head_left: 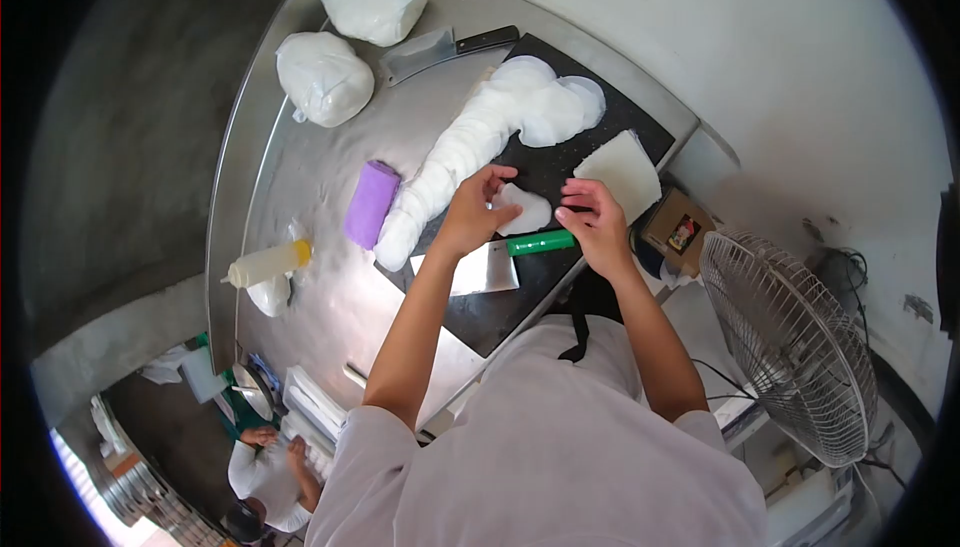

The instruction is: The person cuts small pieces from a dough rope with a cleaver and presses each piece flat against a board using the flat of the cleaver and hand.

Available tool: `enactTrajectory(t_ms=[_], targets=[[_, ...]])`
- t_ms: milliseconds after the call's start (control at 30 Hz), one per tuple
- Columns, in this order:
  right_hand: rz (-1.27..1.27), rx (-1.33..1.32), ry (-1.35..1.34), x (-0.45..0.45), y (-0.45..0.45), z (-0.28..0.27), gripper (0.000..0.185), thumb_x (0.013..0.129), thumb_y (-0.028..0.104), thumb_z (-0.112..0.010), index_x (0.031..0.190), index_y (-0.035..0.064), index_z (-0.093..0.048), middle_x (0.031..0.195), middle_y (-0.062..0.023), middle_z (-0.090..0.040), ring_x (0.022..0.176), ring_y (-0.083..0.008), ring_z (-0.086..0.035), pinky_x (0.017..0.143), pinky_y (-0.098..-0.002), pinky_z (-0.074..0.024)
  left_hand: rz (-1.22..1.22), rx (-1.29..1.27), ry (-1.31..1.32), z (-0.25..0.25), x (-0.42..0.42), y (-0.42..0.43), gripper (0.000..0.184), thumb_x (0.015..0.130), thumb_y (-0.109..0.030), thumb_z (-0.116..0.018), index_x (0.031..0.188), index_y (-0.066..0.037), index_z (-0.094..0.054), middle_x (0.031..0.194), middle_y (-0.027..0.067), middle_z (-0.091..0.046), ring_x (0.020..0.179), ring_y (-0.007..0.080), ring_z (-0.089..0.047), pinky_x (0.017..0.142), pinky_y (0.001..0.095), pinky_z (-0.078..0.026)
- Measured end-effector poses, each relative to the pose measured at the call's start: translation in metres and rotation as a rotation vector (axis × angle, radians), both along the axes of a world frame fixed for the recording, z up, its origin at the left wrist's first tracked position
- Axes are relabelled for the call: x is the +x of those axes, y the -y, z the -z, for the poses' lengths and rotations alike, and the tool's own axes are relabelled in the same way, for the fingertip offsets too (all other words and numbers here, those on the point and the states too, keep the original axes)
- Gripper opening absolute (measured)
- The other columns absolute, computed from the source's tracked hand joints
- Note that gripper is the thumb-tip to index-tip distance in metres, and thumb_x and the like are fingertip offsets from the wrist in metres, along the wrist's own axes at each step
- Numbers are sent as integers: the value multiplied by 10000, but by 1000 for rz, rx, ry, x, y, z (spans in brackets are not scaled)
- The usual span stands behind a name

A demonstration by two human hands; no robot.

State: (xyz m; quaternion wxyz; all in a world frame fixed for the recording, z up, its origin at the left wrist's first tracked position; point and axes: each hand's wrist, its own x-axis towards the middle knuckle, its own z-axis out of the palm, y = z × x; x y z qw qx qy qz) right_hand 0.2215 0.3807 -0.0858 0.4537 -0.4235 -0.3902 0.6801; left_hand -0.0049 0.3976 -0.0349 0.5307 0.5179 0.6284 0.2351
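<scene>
A thin white dough round [527, 210] lies over the black board, between my hands. My left hand [480, 209] is at its left side, fingers curved and thumb spread apart from them, the thumb over the round's edge. Just to the right, my right hand [594, 221] is held with fingers and thumb apart and nothing visible between them. Below the hands rests a broad metal blade [484, 271] with a green handle [541, 242]. A long overlapping row of white dough rounds [456, 155] runs diagonally across the board, with more rounds heaped at its far end.
On the steel table [325, 182] are a purple cloth [373, 204], a squeeze bottle [268, 265], a black-handled cleaver [440, 52] and two white bags [326, 80]. A folded white cloth [620, 175] lies right. A fan [790, 342] stands beside me. Another person [272, 477] works lower left.
</scene>
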Motion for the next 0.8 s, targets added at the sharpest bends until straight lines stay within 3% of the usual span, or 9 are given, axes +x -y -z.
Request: enactTrajectory(t_ms=[67, 167, 200, 367, 467, 533, 600, 800], targets=[[129, 126, 378, 12, 9, 18, 384, 895, 33, -755, 1250, -6, -612, 1064, -97, -711, 944, -182, -699, 827, -315, -574, 52, 30, -2, 3, 4, -16, 597, 777, 49, -776, 1339, -37, -594, 1009, 7, -526, 858, 88, -548, 765, 236, -490], [53, 8, 326, 20, 32, 18, 336, 903, 45, -751, 1214, -6, -633, 1062, -83, -712, 922, -179, -703, 818, -315, -570, 137, 157, -56, 1, 15, -48, 673, 777, 78, -747, 1403, -47, -533, 1069, 39, -521, 922, 114, -570, 797, 245, -502], [9, 24, 327, 21, 39, 15, 322, 904, 49, -753, 1201, 8, -638, 1049, -84, -712, 900, -168, -706, 813, -306, -569, 98, 69, 86, -11, 24, -61, 724, 781, 106, -716, 1447, -62, -486, 1131, 71, -525, 997, 146, -591, 833, 270, -526], [-135, -83, 314, 26, 52, 3, 299, 930, 40, -732, 1208, 18, -624, 1033, -49, -695, 879, -100, -663, 753, -257, -531, -45, 112, 312, -6, 47, -110, 705, 756, 131, -671, 1412, -54, -493, 1162, 104, -562, 979, 203, -623, 841, 303, -559], [-165, -78, 315, 32, 49, 1, 290, 929, 43, -735, 1197, 14, -629, 992, -46, -695, 846, -94, -657, 730, -249, -524, -216, 55, 109, 44, 37, -119, 617, 731, 82, -715, 1315, -36, -556, 1148, 112, -601, 947, 189, -633, 833, 309, -559], [-131, -70, 342, 38, 42, -2, 294, 912, 87, -755, 1171, 7, -643, 969, -90, -717, 828, -158, -687, 729, -296, -549, -264, 77, 50, 79, 24, -112, 608, 719, 45, -742, 1298, -34, -571, 1124, 106, -616, 931, 184, -635, 833, 311, -556], [-109, -59, 369, 44, 34, -3, 295, 911, 87, -755, 1172, 7, -643, 972, -93, -718, 825, -163, -688, 726, -300, -549, -321, 134, -90, 73, 29, -112, 572, 692, -41, -801, 1233, -24, -617, 1037, 100, -661, 906, 180, -645, 838, 314, -549], [-124, -7, 441, 45, 23, -5, 303, 914, 50, -745, 1197, 29, -638, 995, -68, -716, 845, -123, -678, 710, -262, -526, -263, 224, -333, 61, 26, -120, 408, 706, -64, -795, 1091, -11, -670, 913, 100, -691, 841, 191, -673, 790, 324, -557]])
